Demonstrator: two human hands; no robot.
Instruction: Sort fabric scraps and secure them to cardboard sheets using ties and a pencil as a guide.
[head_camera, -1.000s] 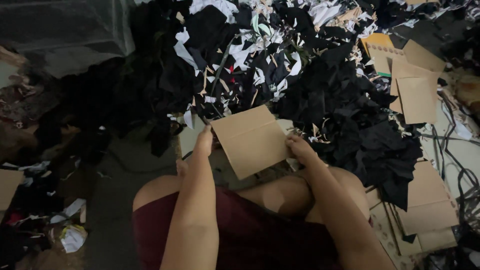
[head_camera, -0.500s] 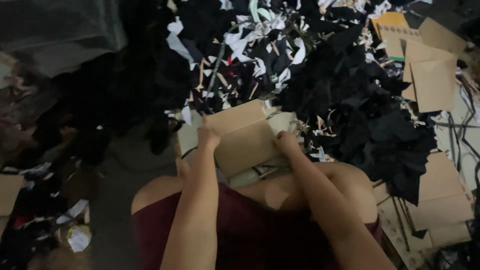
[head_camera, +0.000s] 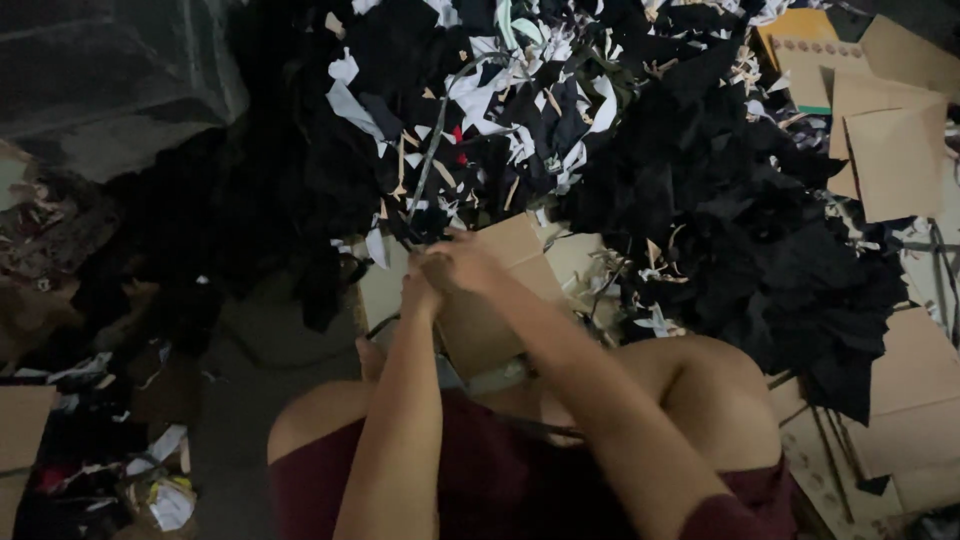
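Where the dim floor fills the left of the frame, loose paper and fabric litter (head_camera: 165, 495) lies at the lower left, with a flat cardboard piece (head_camera: 20, 430) at the left edge and a grey mesh-covered bulk (head_camera: 110, 75) in the upper left. Left hand (head_camera: 418, 292), just left of centre: fingers curled closed at the left edge of the brown cardboard sheet (head_camera: 490, 320), apparently pinching it, though the grip itself is blurred. Right hand (head_camera: 462, 262), touching the left hand from above and right: fingers bent over the sheet's upper left corner; whether it clamps the sheet or only presses on it cannot be told. Cardboard sheet: centre of the frame, tilted, resting above the person's bare knees (head_camera: 700, 385) and maroon shorts (head_camera: 480, 480), its far edge against the scrap heap. Heap of black fabric offcuts (head_camera: 720, 200), mixed with white and tan paper strips (head_camera: 560, 120): upper centre to right. Stack of tan cardboard sheets (head_camera: 895, 160): upper right corner. Further flat cardboard (head_camera: 915, 400): lower right edge, partly under the black offcuts.
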